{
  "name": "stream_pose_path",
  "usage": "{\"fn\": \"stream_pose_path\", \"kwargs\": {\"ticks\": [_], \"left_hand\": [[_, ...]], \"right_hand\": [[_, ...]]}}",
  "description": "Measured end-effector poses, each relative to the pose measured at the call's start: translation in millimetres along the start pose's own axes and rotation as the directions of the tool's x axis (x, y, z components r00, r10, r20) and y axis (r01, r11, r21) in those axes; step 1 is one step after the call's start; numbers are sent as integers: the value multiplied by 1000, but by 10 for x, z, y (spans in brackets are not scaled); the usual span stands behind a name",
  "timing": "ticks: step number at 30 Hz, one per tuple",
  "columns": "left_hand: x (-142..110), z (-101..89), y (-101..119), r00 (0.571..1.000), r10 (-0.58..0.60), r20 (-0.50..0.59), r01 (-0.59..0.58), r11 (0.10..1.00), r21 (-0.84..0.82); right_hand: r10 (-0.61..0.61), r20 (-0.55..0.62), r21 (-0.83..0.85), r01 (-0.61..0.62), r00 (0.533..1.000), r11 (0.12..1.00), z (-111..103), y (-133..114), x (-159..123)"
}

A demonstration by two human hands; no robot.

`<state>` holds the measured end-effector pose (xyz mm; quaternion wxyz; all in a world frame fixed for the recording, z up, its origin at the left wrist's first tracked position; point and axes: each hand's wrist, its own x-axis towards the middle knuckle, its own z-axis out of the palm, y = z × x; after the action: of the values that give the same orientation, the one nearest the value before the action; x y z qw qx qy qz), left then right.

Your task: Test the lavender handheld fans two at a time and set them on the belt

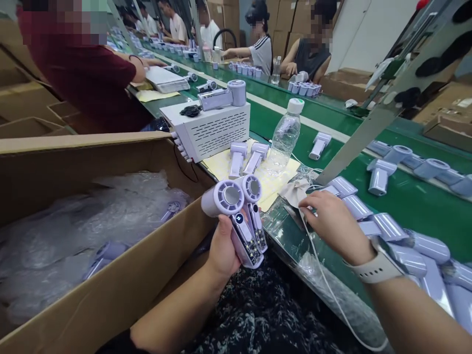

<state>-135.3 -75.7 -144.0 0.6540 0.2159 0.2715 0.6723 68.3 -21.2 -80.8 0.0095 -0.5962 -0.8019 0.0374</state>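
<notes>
My left hand (pixel 222 248) is wrapped round two lilac handheld fans, held side by side above my lap. The nearer fan (pixel 221 197) has a lit round display and bare circuitry along its handle; the other fan (pixel 252 188) sits just behind it. At the bench edge my right hand (pixel 328 216), with a watch on its wrist, has its thumb and fingers pinched on a thin white cable (pixel 320 263). The cable's end is hidden by the fingers. Two more fans (pixel 238 160) lie on yellow paper (pixel 217 164) beyond my left hand.
An open carton (pixel 177 250) with plastic bags and some fans stands at left. A white vented box (pixel 217 130) bears another fan. A clear bottle (pixel 285 132), a slanted metal post (pixel 363 135) and piled fans (pixel 391 228) border the green conveyor (pixel 342 162). Co-workers sit along it.
</notes>
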Motion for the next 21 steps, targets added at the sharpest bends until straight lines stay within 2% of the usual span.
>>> {"fn": "stream_pose_path", "kwargs": {"ticks": [3, 7, 11, 13, 16, 19, 21], "left_hand": [[-62, -132, 32, 998, -13, -69, 16, 999, 46], [-149, -193, 23, 999, -32, -27, 34, 997, 67], [-152, -155, 2, 995, -91, 34, 92, 996, -1], [-135, -114, 10, 984, -144, 107, 151, 987, -60], [-115, -59, 40, 955, -184, 232, 223, 962, -156], [-117, -17, 56, 938, -178, 297, 250, 943, -222], [-134, 12, 43, 928, -180, 326, 262, 938, -228]], "right_hand": [[8, 61, -87, -3, 998, 996, 152, -136, 95], [63, 81, -132, -52, 995, 990, 306, -233, 161], [61, 126, -46, -55, 990, 997, 277, -209, 168], [37, 141, 18, -40, 989, 999, 195, -220, 81], [39, 71, 263, -56, 997, 963, 35, -290, -172], [101, -28, 616, -62, 995, 785, -113, -397, -438], [120, -41, 718, -54, 992, 694, -188, -467, -549]]}}
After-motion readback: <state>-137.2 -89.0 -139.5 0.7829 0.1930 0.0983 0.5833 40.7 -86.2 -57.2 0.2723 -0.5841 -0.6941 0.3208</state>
